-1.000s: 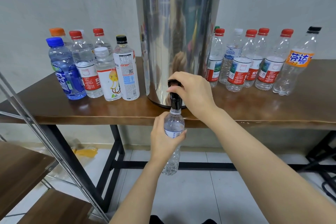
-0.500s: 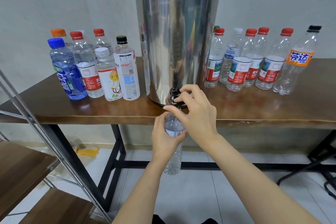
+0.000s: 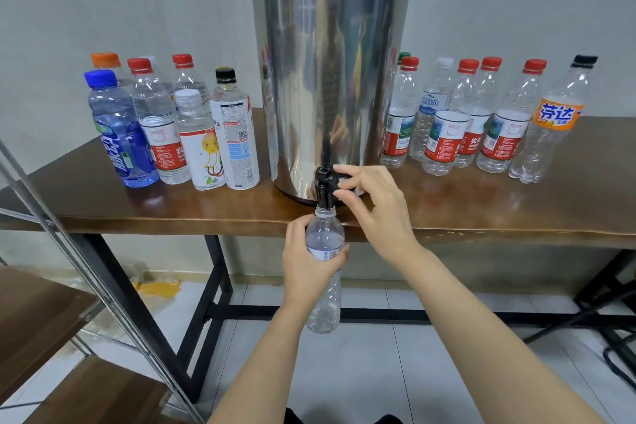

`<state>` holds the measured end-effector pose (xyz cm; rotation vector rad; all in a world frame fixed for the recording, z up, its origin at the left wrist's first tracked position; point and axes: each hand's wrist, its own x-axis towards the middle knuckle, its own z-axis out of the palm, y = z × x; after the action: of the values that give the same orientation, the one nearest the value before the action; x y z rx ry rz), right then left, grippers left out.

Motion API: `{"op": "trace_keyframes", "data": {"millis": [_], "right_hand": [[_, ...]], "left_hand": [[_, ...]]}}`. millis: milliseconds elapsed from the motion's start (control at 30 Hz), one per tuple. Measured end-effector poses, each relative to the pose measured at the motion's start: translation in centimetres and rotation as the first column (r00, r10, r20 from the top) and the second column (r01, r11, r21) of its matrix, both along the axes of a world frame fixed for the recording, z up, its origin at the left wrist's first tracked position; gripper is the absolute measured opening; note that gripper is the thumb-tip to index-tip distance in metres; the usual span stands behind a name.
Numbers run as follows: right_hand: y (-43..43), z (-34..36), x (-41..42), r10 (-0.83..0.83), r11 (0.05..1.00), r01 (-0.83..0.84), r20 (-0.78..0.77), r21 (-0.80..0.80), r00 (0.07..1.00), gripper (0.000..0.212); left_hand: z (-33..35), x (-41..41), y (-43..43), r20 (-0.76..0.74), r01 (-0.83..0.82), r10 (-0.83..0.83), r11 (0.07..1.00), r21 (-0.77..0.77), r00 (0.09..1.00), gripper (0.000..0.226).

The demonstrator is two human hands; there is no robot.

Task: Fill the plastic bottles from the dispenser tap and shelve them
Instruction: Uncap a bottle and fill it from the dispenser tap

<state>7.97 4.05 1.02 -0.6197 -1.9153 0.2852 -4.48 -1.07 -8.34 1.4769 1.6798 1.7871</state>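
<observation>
A tall steel dispenser (image 3: pixel 330 86) stands at the front edge of a brown table (image 3: pixel 481 213). Its black tap (image 3: pixel 325 184) juts out over the edge. My left hand (image 3: pixel 309 265) grips an uncapped clear plastic bottle (image 3: pixel 325 237) around its middle, upright, with the mouth right under the tap spout. My right hand (image 3: pixel 375 206) pinches the tap's lever between thumb and fingers. The bottle's lower part (image 3: pixel 325 310) looks nearly empty.
Several capped bottles (image 3: pixel 172 127) stand left of the dispenser, and several more (image 3: pixel 481 120) stand to its right. A shelf rack with wooden boards (image 3: pixel 38 320) and slanted metal posts fills the lower left. Black table legs (image 3: pixel 210 313) and tiled floor lie below.
My right hand came off the top of the tap, dropped lower, and now pinches the lever from the right side. The bottle stays under the spout in my left hand.
</observation>
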Motion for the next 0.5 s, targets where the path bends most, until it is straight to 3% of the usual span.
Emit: {"op": "trace_keyframes", "data": {"millis": [500], "right_hand": [[0.5, -2.4, -2.1, 0.02, 0.998, -0.004, -0.226, 0.07, 0.974, 0.011]], "left_hand": [[-0.1, -0.2, 0.0, -0.006, -0.007, 0.007, 1.0, 0.011, 1.0, 0.066]]}}
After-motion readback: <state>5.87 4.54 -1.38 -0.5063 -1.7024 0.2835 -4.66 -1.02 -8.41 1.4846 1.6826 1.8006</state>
